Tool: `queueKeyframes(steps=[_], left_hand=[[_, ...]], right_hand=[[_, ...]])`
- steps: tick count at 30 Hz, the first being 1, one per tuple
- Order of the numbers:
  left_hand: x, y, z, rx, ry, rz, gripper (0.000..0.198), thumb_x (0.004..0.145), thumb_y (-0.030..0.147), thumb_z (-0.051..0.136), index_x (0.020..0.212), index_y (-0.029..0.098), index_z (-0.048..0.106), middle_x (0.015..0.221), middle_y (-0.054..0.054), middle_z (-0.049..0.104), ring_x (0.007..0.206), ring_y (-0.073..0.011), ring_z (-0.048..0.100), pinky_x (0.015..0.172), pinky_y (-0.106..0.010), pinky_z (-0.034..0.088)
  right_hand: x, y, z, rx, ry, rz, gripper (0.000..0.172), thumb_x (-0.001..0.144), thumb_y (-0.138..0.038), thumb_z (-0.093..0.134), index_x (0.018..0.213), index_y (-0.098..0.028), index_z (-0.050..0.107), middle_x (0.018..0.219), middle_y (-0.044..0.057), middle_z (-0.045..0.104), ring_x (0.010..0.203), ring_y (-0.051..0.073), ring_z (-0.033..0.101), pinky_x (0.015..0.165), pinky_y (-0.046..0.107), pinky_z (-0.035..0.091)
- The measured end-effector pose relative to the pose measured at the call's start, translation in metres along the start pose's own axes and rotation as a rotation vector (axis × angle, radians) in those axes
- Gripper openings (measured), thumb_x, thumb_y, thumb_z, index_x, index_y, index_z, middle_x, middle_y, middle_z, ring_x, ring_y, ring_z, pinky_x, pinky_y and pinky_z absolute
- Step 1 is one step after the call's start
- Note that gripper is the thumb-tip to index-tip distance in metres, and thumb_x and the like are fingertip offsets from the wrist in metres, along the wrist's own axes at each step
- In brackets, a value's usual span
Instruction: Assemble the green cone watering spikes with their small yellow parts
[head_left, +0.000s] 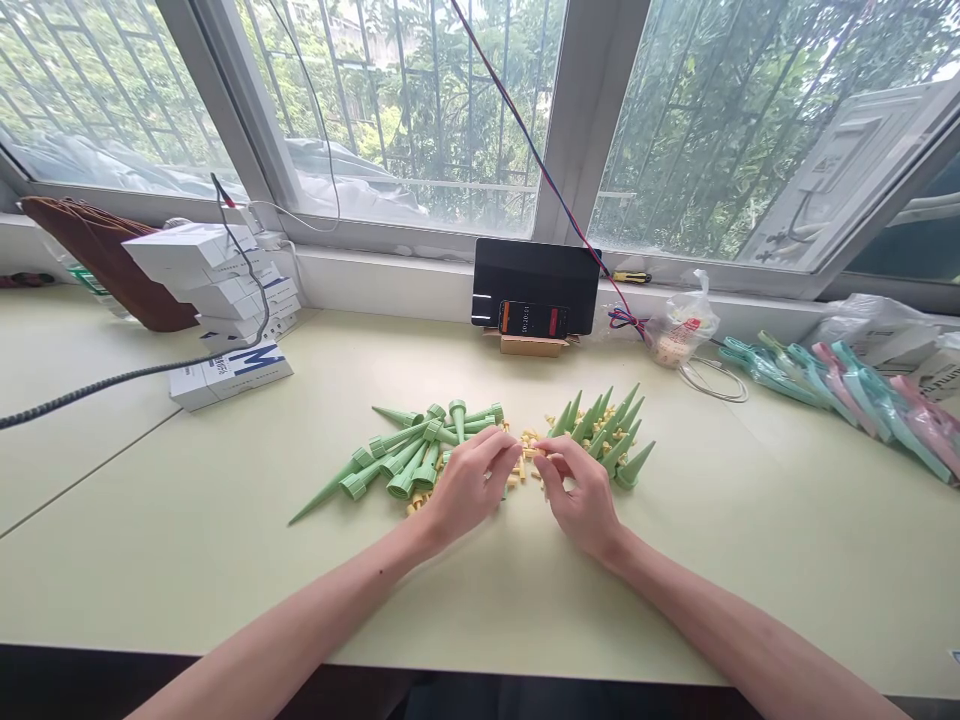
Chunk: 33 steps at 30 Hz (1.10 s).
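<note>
Cones (409, 472) sit before the phone (533, 321), boxes (240, 283) left.

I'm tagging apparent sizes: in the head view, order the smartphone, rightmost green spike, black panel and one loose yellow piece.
Largest to smallest:
1. Black panel
2. Smartphone
3. Rightmost green spike
4. Loose yellow piece

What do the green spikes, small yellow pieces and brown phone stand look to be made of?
Green spikes: probably moulded plastic, satin finish, given the uniform colour and ribbed collars.
Small yellow pieces: likely plastic, evenly coloured; too small to judge finish.
Brown phone stand: looks like cardboard, matt, with plain flat faces.
</note>
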<state>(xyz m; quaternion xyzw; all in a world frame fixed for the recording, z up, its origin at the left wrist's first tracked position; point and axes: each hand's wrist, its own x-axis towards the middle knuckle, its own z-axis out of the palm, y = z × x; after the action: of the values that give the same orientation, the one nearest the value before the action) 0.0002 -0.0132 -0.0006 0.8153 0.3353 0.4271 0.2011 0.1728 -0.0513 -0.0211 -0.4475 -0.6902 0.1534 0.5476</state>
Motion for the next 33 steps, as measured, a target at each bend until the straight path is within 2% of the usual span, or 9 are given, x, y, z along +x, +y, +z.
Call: queueKeyframes(steps=[4,7,10,16,21,25,30,33], left_hand=[[0.0016,-0.0005,-0.0027,0.096,0.066,-0.075,0.021,0.098,0.029,0.049,0.081,0.019,0.056,0.068,0.002,0.053,0.056,-0.0106,0.044,0.057,-0.024,0.036],[0.0011,0.0000,-0.0024,0.257,-0.033,-0.138,0.017,0.094,0.033,0.053,0.085,0.020,0.059,0.065,0.003,0.052,0.054,-0.0114,0.043,0.056,-0.026,0.035],[0.0003,0.0024,-0.0014,0.379,-0.159,-0.195,0.015,0.092,0.033,0.054,0.090,0.020,0.062,0.071,0.002,0.057,0.056,-0.0128,0.048,0.056,-0.027,0.034],[0.0021,0.0047,-0.0035,0.425,-0.245,-0.233,0.018,0.091,0.035,0.052,0.093,0.021,0.063,0.075,0.000,0.062,0.059,-0.0150,0.054,0.056,-0.027,0.034],[0.0010,0.0021,-0.0025,0.430,-0.256,-0.195,0.021,0.091,0.036,0.052,0.099,0.021,0.064,0.076,-0.003,0.066,0.062,-0.0180,0.059,0.056,-0.027,0.035],[-0.0006,0.0003,-0.0017,0.433,-0.259,-0.166,0.023,0.088,0.035,0.055,0.104,0.022,0.065,0.070,-0.003,0.065,0.064,-0.0212,0.062,0.056,-0.028,0.036],[-0.0015,0.0015,-0.0015,0.415,-0.234,-0.140,0.020,0.086,0.024,0.053,0.102,0.022,0.065,0.072,-0.001,0.065,0.059,-0.0179,0.058,0.054,-0.028,0.034],[-0.0017,0.0016,-0.0007,0.364,-0.182,-0.141,0.023,0.088,0.023,0.053,0.107,0.022,0.065,0.074,-0.001,0.063,0.059,-0.0162,0.056,0.054,-0.027,0.037]], right_hand=[[0.0009,0.0009,0.0003,-0.025,0.106,0.062,0.009,0.097,-0.026,0.054,0.100,-0.020,0.059,0.075,0.000,0.061,0.053,0.012,0.056,0.050,0.025,0.047],[0.0016,0.0000,-0.0003,-0.047,0.126,0.079,0.009,0.097,-0.027,0.054,0.100,-0.020,0.059,0.070,-0.001,0.060,0.052,0.012,0.056,0.050,0.025,0.047],[0.0019,-0.0011,-0.0006,-0.066,0.127,0.073,0.010,0.097,-0.028,0.054,0.100,-0.020,0.059,0.071,-0.001,0.061,0.054,0.012,0.057,0.053,0.026,0.048],[0.0021,-0.0013,0.0004,-0.071,0.117,0.068,0.010,0.097,-0.028,0.054,0.099,-0.020,0.059,0.073,0.000,0.063,0.057,0.013,0.060,0.054,0.025,0.050],[0.0023,-0.0017,0.0002,-0.082,0.105,0.070,0.012,0.097,-0.030,0.054,0.098,-0.020,0.060,0.074,0.000,0.063,0.057,0.013,0.059,0.054,0.025,0.050],[0.0026,-0.0021,-0.0002,-0.080,0.100,0.082,0.012,0.097,-0.030,0.054,0.098,-0.020,0.060,0.074,0.001,0.062,0.056,0.013,0.058,0.054,0.026,0.050],[0.0020,-0.0023,-0.0005,-0.072,0.095,0.080,0.011,0.096,-0.029,0.054,0.098,-0.020,0.060,0.071,-0.001,0.060,0.055,0.013,0.056,0.053,0.025,0.049],[0.0014,-0.0030,-0.0005,-0.069,0.099,0.083,0.011,0.096,-0.029,0.054,0.098,-0.020,0.060,0.071,-0.001,0.060,0.055,0.012,0.056,0.053,0.025,0.048]])
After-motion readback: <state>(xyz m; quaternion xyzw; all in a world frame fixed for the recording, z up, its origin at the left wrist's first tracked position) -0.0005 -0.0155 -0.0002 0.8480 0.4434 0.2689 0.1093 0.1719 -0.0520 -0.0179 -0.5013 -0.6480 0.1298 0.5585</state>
